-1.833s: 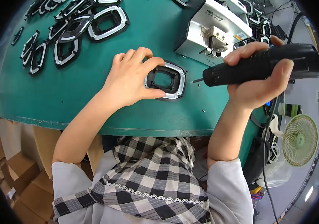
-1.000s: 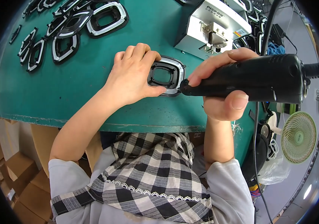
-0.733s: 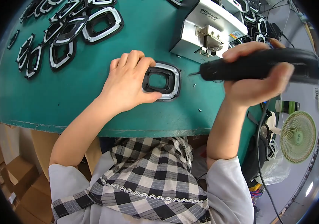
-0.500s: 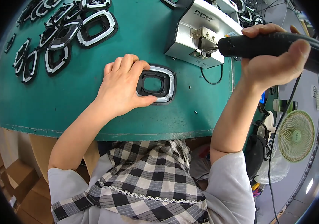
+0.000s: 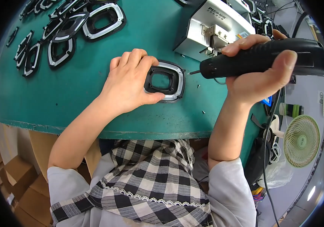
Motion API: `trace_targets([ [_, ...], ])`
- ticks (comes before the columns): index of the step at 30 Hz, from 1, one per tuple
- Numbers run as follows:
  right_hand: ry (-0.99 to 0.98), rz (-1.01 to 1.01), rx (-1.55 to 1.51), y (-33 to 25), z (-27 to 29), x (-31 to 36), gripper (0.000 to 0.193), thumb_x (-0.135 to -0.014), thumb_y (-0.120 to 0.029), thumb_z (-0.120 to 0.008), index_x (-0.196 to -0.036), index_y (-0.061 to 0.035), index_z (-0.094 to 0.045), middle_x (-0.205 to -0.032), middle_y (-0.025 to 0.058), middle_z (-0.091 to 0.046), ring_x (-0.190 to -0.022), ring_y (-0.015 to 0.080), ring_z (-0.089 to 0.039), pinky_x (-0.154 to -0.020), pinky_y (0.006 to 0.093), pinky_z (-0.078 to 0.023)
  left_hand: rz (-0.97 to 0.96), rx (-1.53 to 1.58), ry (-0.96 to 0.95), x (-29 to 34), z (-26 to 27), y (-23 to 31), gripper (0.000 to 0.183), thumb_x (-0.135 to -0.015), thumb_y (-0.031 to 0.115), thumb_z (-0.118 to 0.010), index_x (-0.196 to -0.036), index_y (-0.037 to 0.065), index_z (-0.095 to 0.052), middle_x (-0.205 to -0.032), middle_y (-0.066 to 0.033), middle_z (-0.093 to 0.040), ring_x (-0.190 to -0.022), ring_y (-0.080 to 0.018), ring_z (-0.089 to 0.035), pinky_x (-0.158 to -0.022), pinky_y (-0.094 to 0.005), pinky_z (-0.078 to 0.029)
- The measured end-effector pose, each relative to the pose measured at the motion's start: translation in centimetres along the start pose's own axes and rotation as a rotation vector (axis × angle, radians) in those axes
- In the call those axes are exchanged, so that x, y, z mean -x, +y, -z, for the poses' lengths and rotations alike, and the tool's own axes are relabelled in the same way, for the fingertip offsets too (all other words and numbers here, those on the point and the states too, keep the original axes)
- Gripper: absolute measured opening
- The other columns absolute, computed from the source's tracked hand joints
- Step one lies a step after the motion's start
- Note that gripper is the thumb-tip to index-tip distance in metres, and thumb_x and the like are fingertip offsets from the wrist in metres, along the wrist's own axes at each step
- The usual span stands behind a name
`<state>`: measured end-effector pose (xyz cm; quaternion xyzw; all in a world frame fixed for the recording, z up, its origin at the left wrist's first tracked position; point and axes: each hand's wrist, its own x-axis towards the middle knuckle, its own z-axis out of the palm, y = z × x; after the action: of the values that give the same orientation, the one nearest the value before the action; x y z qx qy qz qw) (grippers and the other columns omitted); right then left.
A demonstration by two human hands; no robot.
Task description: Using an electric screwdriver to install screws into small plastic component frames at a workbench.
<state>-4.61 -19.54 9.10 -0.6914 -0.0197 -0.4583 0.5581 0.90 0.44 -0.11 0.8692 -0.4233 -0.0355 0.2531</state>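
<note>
My left hand (image 5: 128, 83) grips the left side of a rounded black frame with a silver-grey border (image 5: 179, 81), which lies flat on the green table. Its thumb is on the near edge and its fingers are at the far edge. Wrapped in my right hand (image 5: 258, 77) is a black electric screwdriver (image 5: 241, 64), held nearly level. The thin bit points left and its tip is just off the frame's right edge. Whether a screw sits on the tip is too small to make out.
A silver screw feeder (image 5: 203, 26) stands beyond the screwdriver. Similar frames (image 5: 103, 22) lie piled at the far left of the green table (image 5: 82, 102). Small loose screws (image 5: 203, 112) lie near its front edge. A cable (image 5: 265, 170) hangs at right, near a green fan (image 5: 302, 140).
The screwdriver in my right hand has moved left and nearer, from the screw feeder's outlet to beside the frame. My left hand keeps its hold on the frame.
</note>
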Motion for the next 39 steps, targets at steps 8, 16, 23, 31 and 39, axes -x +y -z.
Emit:
trace_targets([
  [8, -0.038, 0.069, 0.074, 1.2, -2.4, 1.1, 0.062, -0.088, -0.050, -0.052, -0.110, 0.0061, -0.039, -0.059, 0.0152, -0.056, -0.043, 0.0216, -0.055, -0.043, 0.0308, -0.048, 0.010, -0.003, -0.014, 0.1, 0.0, 0.0, 0.067, -0.060, 0.034, -0.080, -0.116, 0.010, -0.051, -0.115, -0.0092, -0.045, -0.110, -0.0268, -0.044, -0.099, -0.0421, -0.030],
  [16, -0.189, 0.125, 0.078, 1.8, -3.0, 1.8, 0.065, -0.088, -0.055, -0.047, -0.104, 0.0080, -0.040, -0.057, 0.0131, -0.057, -0.043, 0.0179, -0.056, -0.045, 0.0260, -0.046, 0.020, 0.020, -0.023, 0.2, 0.1, 0.0, 0.068, -0.060, 0.034, -0.080, -0.116, 0.009, -0.051, -0.115, -0.0097, -0.044, -0.109, -0.0280, -0.044, -0.096, -0.0414, -0.034],
  [23, 0.007, 0.111, -0.094, 1.4, -1.2, -0.4, 0.049, -0.089, -0.044, -0.053, -0.100, 0.0039, -0.046, -0.055, 0.0121, -0.058, -0.041, 0.0177, -0.055, -0.042, 0.0250, -0.045, 0.010, 0.023, -0.006, 0.2, 0.0, -0.1, 0.068, -0.060, 0.034, -0.081, -0.116, 0.009, -0.050, -0.115, -0.0094, -0.044, -0.108, -0.0284, -0.044, -0.096, -0.0416, -0.034],
  [31, 0.031, 0.349, 0.175, -0.1, 1.2, -5.0, 0.065, -0.088, -0.057, -0.048, -0.105, 0.0053, -0.037, -0.060, 0.0178, -0.056, -0.046, 0.0261, -0.058, -0.045, 0.0344, -0.052, 0.032, 0.033, -0.040, 0.2, 0.3, 0.3, 0.071, -0.058, 0.031, -0.083, -0.117, 0.009, -0.049, -0.115, -0.0091, -0.044, -0.109, -0.0283, -0.045, -0.096, -0.0413, -0.034],
  [39, -0.037, 0.245, 0.165, 0.0, 0.5, -4.1, 0.065, -0.088, -0.056, -0.048, -0.108, 0.0055, -0.038, -0.060, 0.0174, -0.056, -0.045, 0.0252, -0.058, -0.043, 0.0342, -0.051, 0.033, 0.071, -0.017, 0.7, 0.3, -0.1, 0.069, -0.060, 0.029, -0.082, -0.118, 0.009, -0.050, -0.116, -0.0097, -0.044, -0.110, -0.0289, -0.044, -0.096, -0.0414, -0.035],
])
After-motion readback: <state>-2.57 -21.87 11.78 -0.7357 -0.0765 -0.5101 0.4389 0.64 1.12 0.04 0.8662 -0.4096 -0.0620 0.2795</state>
